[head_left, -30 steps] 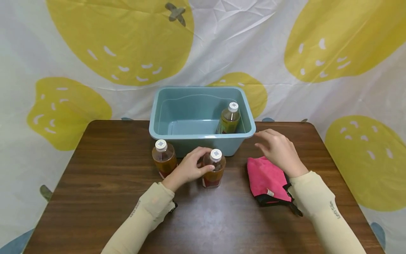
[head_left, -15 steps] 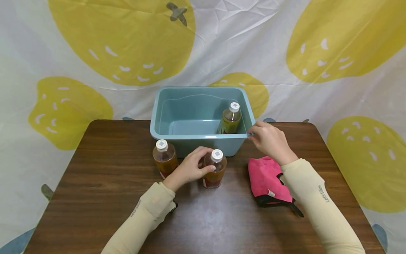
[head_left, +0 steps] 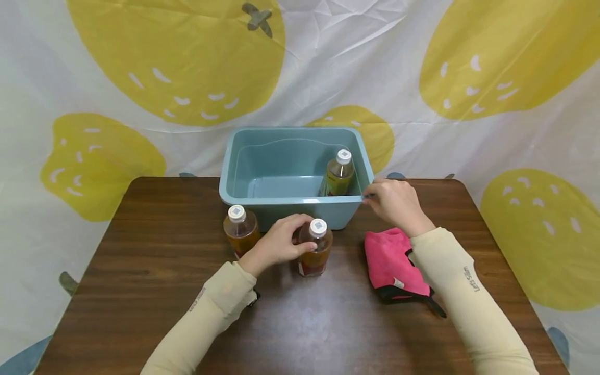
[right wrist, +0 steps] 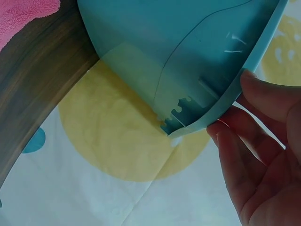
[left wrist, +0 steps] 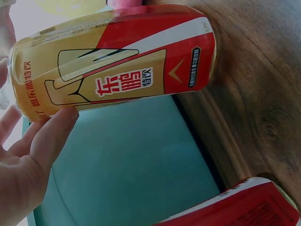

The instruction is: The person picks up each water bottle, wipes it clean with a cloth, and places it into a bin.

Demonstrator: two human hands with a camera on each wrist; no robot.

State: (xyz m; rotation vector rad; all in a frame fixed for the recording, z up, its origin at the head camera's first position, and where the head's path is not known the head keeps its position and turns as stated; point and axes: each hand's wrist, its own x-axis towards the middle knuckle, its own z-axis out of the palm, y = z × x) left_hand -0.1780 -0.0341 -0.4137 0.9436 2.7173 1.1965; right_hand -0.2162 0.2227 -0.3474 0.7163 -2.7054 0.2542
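Observation:
My left hand (head_left: 276, 242) grips the upper part of a capped amber drink bottle (head_left: 319, 260), which stands upright on the table in front of the bin. Up close in the left wrist view, that bottle's gold and red label shows. My right hand (head_left: 396, 204) pinches the front right corner of the blue-green plastic bin (head_left: 290, 201); the right wrist view has thumb and fingers either side of the rim. Inside the bin, at its right end, leans a bottle with a yellow-green label (head_left: 338, 179). Another amber bottle (head_left: 241, 232) stands left of my left hand, partly covered by it.
A pink cloth item with black trim (head_left: 394, 263) lies on the wooden table (head_left: 154, 250), below my right forearm. Behind the bin hangs a white curtain (head_left: 347, 52) with a yellow fruit print.
My right hand has moved left onto the bin's front right corner and taken hold of its rim. The left hand and the bottles have stayed in place.

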